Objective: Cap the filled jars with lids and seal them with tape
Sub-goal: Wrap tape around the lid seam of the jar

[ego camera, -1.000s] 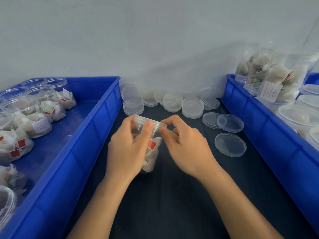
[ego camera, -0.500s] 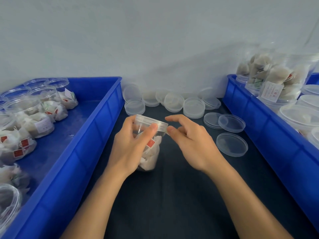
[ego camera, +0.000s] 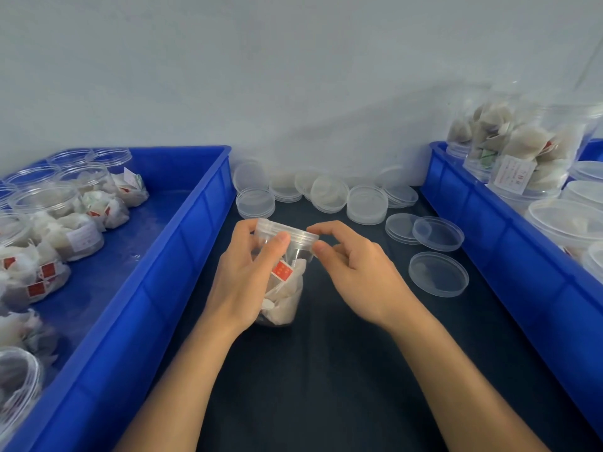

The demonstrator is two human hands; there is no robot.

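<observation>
On the left I saw a blue bin [ego camera: 182,256] of open jars [ego camera: 49,203] holding white bags. My left hand [ego camera: 248,282] gripped the jar [ego camera: 284,282] of bags in the middle of the counter [ego camera: 326,370]. My right hand [ego camera: 355,272] pinched its lid [ego camera: 287,231]. Spare lids [ego camera: 365,203] lay behind.

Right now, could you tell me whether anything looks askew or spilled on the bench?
Nothing is spilled. The loose clear plastic lids by the wall lie in untidy overlapping heaps, some tilted. The clear filled jar stands upright between both hands.

You see a dark table mat [ego camera: 342,370] between two blue bins: left bin [ego camera: 156,288], right bin [ego camera: 509,256], with a pale wall [ego camera: 293,76] behind.
</observation>
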